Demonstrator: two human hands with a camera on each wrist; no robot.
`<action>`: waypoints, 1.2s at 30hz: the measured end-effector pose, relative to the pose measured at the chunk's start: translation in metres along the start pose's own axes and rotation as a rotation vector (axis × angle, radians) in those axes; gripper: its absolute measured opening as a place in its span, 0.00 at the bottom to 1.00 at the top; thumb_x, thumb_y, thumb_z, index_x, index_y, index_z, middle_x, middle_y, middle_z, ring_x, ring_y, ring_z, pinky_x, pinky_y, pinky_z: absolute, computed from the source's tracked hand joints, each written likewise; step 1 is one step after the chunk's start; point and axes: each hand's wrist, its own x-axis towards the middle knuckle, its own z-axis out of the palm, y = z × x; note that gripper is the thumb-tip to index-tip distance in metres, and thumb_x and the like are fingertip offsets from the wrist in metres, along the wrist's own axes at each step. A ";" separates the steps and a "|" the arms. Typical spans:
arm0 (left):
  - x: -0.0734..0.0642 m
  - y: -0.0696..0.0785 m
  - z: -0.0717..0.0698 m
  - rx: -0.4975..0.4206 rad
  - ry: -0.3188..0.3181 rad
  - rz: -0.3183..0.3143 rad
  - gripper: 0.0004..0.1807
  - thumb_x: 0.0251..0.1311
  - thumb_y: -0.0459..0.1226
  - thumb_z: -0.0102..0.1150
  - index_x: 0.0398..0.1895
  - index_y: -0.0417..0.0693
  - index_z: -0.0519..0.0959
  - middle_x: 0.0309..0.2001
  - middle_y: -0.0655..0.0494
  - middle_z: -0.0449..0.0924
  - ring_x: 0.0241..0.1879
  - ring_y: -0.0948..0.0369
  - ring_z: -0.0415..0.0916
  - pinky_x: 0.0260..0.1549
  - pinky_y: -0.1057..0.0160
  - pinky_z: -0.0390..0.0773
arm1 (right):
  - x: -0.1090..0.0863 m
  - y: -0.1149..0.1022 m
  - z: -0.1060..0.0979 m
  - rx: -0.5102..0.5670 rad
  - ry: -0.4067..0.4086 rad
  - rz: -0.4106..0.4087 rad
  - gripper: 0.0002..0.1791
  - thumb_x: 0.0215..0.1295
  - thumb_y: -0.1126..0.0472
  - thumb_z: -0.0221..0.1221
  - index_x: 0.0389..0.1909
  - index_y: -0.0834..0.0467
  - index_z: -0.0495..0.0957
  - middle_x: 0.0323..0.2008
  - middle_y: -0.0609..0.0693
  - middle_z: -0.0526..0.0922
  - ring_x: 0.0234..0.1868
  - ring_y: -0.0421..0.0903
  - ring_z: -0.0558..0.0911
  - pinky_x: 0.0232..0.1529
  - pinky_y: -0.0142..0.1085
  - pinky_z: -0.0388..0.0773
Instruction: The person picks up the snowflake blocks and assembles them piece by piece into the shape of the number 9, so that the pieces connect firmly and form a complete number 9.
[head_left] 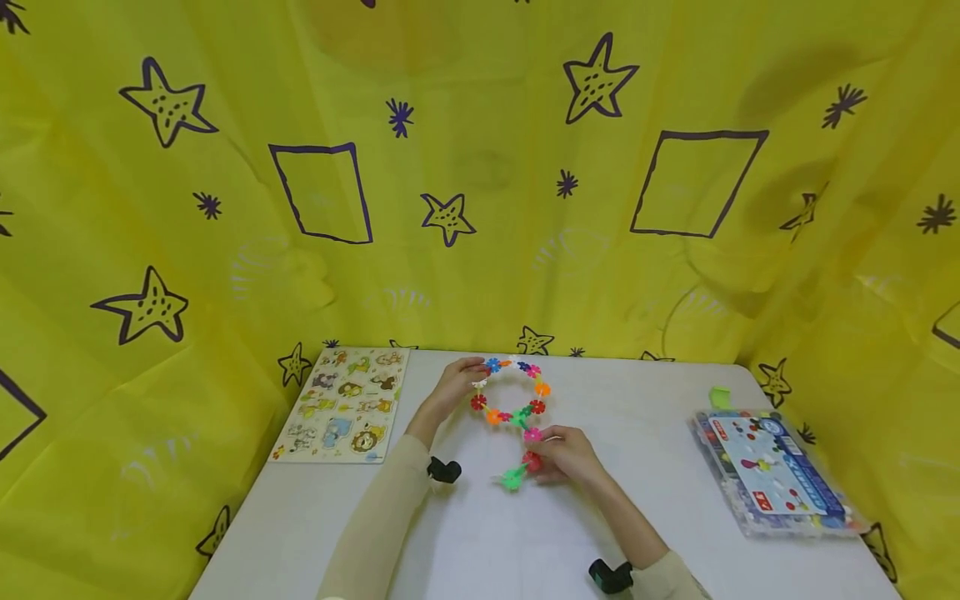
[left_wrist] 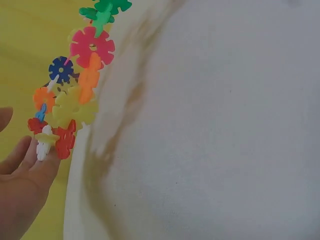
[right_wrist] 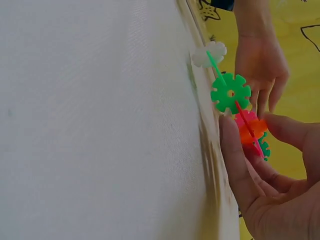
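Observation:
A chain of colourful snowflake-shaped plastic building discs point(head_left: 493, 416) forms a ring with a short tail towards me. At the ring's far left side is my left hand point(head_left: 450, 387). In the left wrist view its fingers point(left_wrist: 44, 172) are fairly straight and touch a white disc point(left_wrist: 43, 150), while the thumb stands apart from the chain. My right hand point(head_left: 567, 454) pinches the tail near a pink disc point(head_left: 532, 434) and a red one. A green disc point(right_wrist: 230, 93) sticks out past the right fingertips, with a white disc point(right_wrist: 210, 54) at its end.
A wooden animal puzzle board point(head_left: 330, 408) lies at the table's left. On the right is a clear plastic case point(head_left: 738, 492) with a printed sheet on top. A small green piece point(head_left: 720, 397) sits behind it. Yellow patterned cloth point(head_left: 480, 275) hangs around the white table point(head_left: 615, 392).

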 end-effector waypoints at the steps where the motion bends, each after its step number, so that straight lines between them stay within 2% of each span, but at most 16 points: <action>1: 0.003 -0.001 0.000 -0.011 -0.004 -0.010 0.26 0.77 0.31 0.51 0.74 0.29 0.65 0.68 0.33 0.73 0.69 0.42 0.71 0.70 0.44 0.68 | 0.001 0.000 0.001 -0.020 0.020 -0.006 0.15 0.68 0.61 0.69 0.45 0.68 0.79 0.30 0.56 0.88 0.27 0.51 0.89 0.30 0.44 0.87; 6: 0.011 -0.003 0.000 0.013 0.027 -0.036 0.27 0.77 0.37 0.53 0.73 0.31 0.67 0.66 0.35 0.76 0.68 0.43 0.72 0.70 0.44 0.68 | 0.008 -0.002 0.007 -0.087 0.079 -0.026 0.11 0.65 0.62 0.72 0.40 0.66 0.84 0.28 0.55 0.85 0.27 0.46 0.86 0.32 0.41 0.87; 12: 0.014 -0.006 -0.004 0.080 0.080 -0.045 0.25 0.77 0.40 0.53 0.70 0.34 0.71 0.67 0.37 0.74 0.68 0.43 0.70 0.71 0.43 0.66 | 0.014 -0.007 0.017 -0.143 0.052 -0.038 0.12 0.65 0.61 0.72 0.39 0.68 0.86 0.28 0.55 0.86 0.27 0.46 0.87 0.32 0.40 0.87; 16: 0.014 -0.009 -0.007 0.091 0.063 -0.057 0.26 0.77 0.39 0.52 0.72 0.34 0.69 0.69 0.36 0.71 0.70 0.42 0.67 0.72 0.42 0.63 | 0.019 -0.006 0.021 -0.205 0.063 -0.038 0.12 0.66 0.60 0.71 0.37 0.67 0.86 0.26 0.53 0.87 0.25 0.45 0.87 0.29 0.38 0.86; 21: 0.014 -0.013 -0.010 0.096 0.029 -0.045 0.27 0.77 0.37 0.52 0.73 0.31 0.67 0.72 0.37 0.69 0.73 0.42 0.65 0.74 0.44 0.61 | 0.018 -0.004 0.021 -0.322 0.106 -0.053 0.14 0.64 0.54 0.73 0.34 0.63 0.87 0.23 0.49 0.85 0.21 0.42 0.82 0.23 0.35 0.82; 26: 0.006 -0.015 -0.013 0.116 0.033 -0.058 0.29 0.78 0.40 0.51 0.74 0.32 0.66 0.73 0.36 0.67 0.74 0.42 0.63 0.75 0.45 0.60 | 0.015 -0.004 0.018 -0.378 0.124 -0.054 0.16 0.64 0.50 0.73 0.31 0.61 0.87 0.19 0.50 0.82 0.18 0.43 0.79 0.22 0.34 0.79; 30: -0.005 -0.012 -0.014 0.146 0.105 -0.060 0.29 0.78 0.41 0.51 0.73 0.31 0.66 0.73 0.34 0.66 0.74 0.39 0.61 0.74 0.42 0.60 | 0.009 -0.008 0.015 -0.463 0.144 -0.060 0.17 0.65 0.48 0.71 0.31 0.60 0.86 0.17 0.50 0.81 0.18 0.44 0.78 0.23 0.34 0.76; 33: -0.016 -0.007 -0.014 0.223 0.174 -0.052 0.28 0.76 0.40 0.52 0.71 0.31 0.68 0.72 0.32 0.65 0.74 0.37 0.60 0.72 0.39 0.61 | 0.004 -0.013 0.013 -0.545 0.159 -0.094 0.17 0.66 0.48 0.70 0.36 0.60 0.86 0.19 0.49 0.82 0.21 0.44 0.79 0.26 0.36 0.74; 36: -0.026 -0.004 -0.015 0.342 0.195 -0.042 0.27 0.75 0.40 0.53 0.70 0.32 0.69 0.71 0.31 0.66 0.73 0.36 0.61 0.70 0.38 0.64 | -0.001 -0.017 0.010 -0.616 0.182 -0.151 0.17 0.66 0.48 0.70 0.40 0.60 0.86 0.25 0.48 0.84 0.26 0.44 0.80 0.30 0.38 0.75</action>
